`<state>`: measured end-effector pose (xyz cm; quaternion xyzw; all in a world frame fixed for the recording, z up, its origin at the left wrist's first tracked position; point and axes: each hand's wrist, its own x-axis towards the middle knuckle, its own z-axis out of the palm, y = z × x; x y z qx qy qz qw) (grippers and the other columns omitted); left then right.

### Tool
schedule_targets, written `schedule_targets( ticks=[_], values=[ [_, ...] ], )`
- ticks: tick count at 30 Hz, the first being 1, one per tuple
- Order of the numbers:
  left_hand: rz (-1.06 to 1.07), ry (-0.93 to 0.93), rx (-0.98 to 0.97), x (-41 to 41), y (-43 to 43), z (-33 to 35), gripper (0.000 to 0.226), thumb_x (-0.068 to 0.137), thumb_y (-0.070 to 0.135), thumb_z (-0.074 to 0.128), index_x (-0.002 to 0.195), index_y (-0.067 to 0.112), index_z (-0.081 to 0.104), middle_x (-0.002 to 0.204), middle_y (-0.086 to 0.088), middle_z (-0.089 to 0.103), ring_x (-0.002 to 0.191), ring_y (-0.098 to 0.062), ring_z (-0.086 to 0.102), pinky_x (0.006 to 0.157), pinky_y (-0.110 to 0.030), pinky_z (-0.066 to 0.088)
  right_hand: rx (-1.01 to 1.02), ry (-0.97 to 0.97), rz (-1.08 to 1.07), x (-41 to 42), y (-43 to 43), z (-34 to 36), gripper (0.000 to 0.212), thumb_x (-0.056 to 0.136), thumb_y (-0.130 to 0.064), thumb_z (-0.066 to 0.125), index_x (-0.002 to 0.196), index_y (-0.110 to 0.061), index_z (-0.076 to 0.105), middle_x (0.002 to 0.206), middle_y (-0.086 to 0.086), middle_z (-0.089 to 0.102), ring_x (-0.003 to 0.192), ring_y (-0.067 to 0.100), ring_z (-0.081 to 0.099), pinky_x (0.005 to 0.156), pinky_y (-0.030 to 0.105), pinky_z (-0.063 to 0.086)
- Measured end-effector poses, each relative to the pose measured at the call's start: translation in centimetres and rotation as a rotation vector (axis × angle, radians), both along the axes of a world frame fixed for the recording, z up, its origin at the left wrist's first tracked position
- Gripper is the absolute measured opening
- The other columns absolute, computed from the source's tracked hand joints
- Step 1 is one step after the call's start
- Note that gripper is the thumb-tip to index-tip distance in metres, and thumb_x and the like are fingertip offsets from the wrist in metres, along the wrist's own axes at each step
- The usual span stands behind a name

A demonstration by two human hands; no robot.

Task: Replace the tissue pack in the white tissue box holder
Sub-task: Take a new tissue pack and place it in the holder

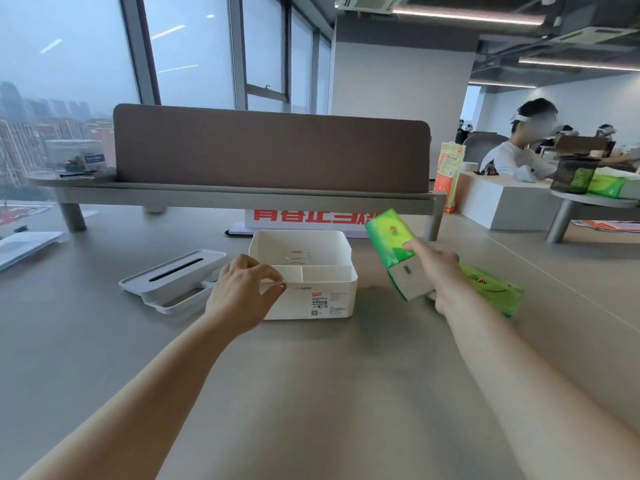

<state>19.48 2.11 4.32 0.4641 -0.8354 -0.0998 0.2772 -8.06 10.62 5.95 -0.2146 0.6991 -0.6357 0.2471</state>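
The right hand (438,271) is gripping a green pack (393,247) just right of the open white box (304,271), its long axis tilting up and away, while the left hand's (242,292) fingers (273,277) are pinching the box's near-left rim.

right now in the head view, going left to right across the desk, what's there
lid → left hand → white tissue box holder → green tissue pack held by the right hand → second green pack lying on the desk
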Motion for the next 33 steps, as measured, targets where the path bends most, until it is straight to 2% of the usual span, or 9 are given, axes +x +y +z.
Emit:
schedule_targets(
  ticks=[5, 11, 14, 17, 22, 24, 26, 31, 33],
  values=[
    [0.02, 0.197, 0.098, 0.8, -1.7, 0.1, 0.024, 0.086, 0.04, 0.059, 0.103, 0.025, 0.07, 0.11, -0.003, 0.053, 0.105, -0.025, 0.054, 0.094, -0.035, 0.042, -0.197, 0.097, 0.171, 2.9, -2.2, 2.5, 0.077, 0.047, -0.046, 0.073, 0.113, -0.025, 0.039, 0.119, 0.01, 0.054, 0.108, 0.03, 0.057, 0.089, 0.045, 0.045],
    [-0.039, 0.558, 0.352, 0.5, -5.0, 2.6, 0.023, 0.09, 0.042, 0.052, 0.098, 0.021, 0.059, 0.094, 0.005, 0.062, 0.092, -0.017, 0.057, 0.072, -0.028, 0.044, -0.257, 0.237, 0.457, 5.1, -5.8, 3.9, 0.084, 0.045, -0.043, 0.074, 0.119, -0.029, 0.037, 0.12, 0.006, 0.049, 0.105, 0.022, 0.056, 0.082, 0.036, 0.048],
    [-0.1, 0.674, 0.432, -0.3, -7.1, 4.2, 0.026, 0.092, 0.044, 0.046, 0.085, 0.022, 0.057, 0.097, -0.002, 0.056, 0.091, -0.017, 0.051, 0.082, -0.032, 0.043, -0.276, 0.31, 0.617, 4.9, -7.5, 4.0, 0.075, 0.057, -0.025, 0.073, 0.121, -0.025, 0.035, 0.117, 0.004, 0.048, 0.095, 0.013, 0.06, 0.065, 0.019, 0.051],
    [-0.121, 0.771, 0.551, -1.2, -8.6, 5.4, 0.038, 0.093, 0.049, 0.041, 0.109, 0.019, 0.058, 0.117, -0.004, 0.058, 0.102, -0.018, 0.054, 0.092, -0.031, 0.041, -0.259, 0.365, 0.689, 4.7, -8.7, 3.9, 0.072, 0.058, -0.02, 0.072, 0.121, -0.025, 0.036, 0.113, -0.003, 0.047, 0.093, 0.006, 0.058, 0.06, 0.008, 0.047],
    [-0.197, 0.571, 0.475, -2.9, -9.9, 5.7, 0.026, 0.096, 0.043, 0.04, 0.083, 0.031, 0.06, 0.091, 0.008, 0.063, 0.082, -0.004, 0.057, 0.074, -0.016, 0.04, -0.166, 0.468, 0.807, 4.6, -10.0, 3.8, 0.074, 0.058, -0.02, 0.073, 0.122, -0.03, 0.036, 0.118, -0.01, 0.044, 0.097, 0.006, 0.057, 0.067, 0.009, 0.047],
    [-0.207, 0.537, 0.458, -3.4, -10.1, 5.3, 0.023, 0.093, 0.042, 0.048, 0.103, 0.027, 0.063, 0.099, 0.004, 0.066, 0.09, -0.009, 0.062, 0.083, -0.023, 0.048, -0.128, 0.492, 0.867, 4.4, -10.4, 3.7, 0.074, 0.059, -0.019, 0.074, 0.122, -0.031, 0.036, 0.121, -0.009, 0.043, 0.102, 0.011, 0.057, 0.073, 0.018, 0.051],
    [-0.185, 0.526, 0.441, -3.5, -10.1, 4.8, 0.044, 0.089, 0.041, 0.055, 0.128, 0.021, 0.054, 0.112, 0.0, 0.064, 0.102, -0.017, 0.064, 0.094, -0.035, 0.051, -0.091, 0.524, 0.919, 4.3, -10.6, 3.8, 0.073, 0.06, -0.018, 0.074, 0.121, -0.031, 0.036, 0.121, -0.01, 0.043, 0.103, 0.012, 0.058, 0.072, 0.019, 0.053],
    [-0.227, 0.492, 0.367, -3.8, -9.0, 3.6, 0.05, 0.09, 0.036, 0.054, 0.137, 0.021, 0.043, 0.123, -0.001, 0.059, 0.103, -0.019, 0.063, 0.093, -0.04, 0.052, 0.048, 0.644, 0.937, 3.4, -10.9, 3.6, 0.065, 0.06, -0.027, 0.075, 0.115, -0.043, 0.044, 0.132, 0.002, 0.041, 0.114, 0.024, 0.054, 0.089, 0.042, 0.055],
    [-0.202, 0.407, 0.285, -3.8, -8.7, 3.2, 0.053, 0.089, 0.047, 0.051, 0.136, 0.025, 0.044, 0.126, -0.004, 0.057, 0.107, -0.021, 0.06, 0.095, -0.041, 0.05, 0.062, 0.716, 0.913, 3.2, -10.9, 3.6, 0.061, 0.063, -0.028, 0.074, 0.116, -0.044, 0.047, 0.141, -0.003, 0.033, 0.125, 0.022, 0.043, 0.097, 0.043, 0.049]
  ],
)
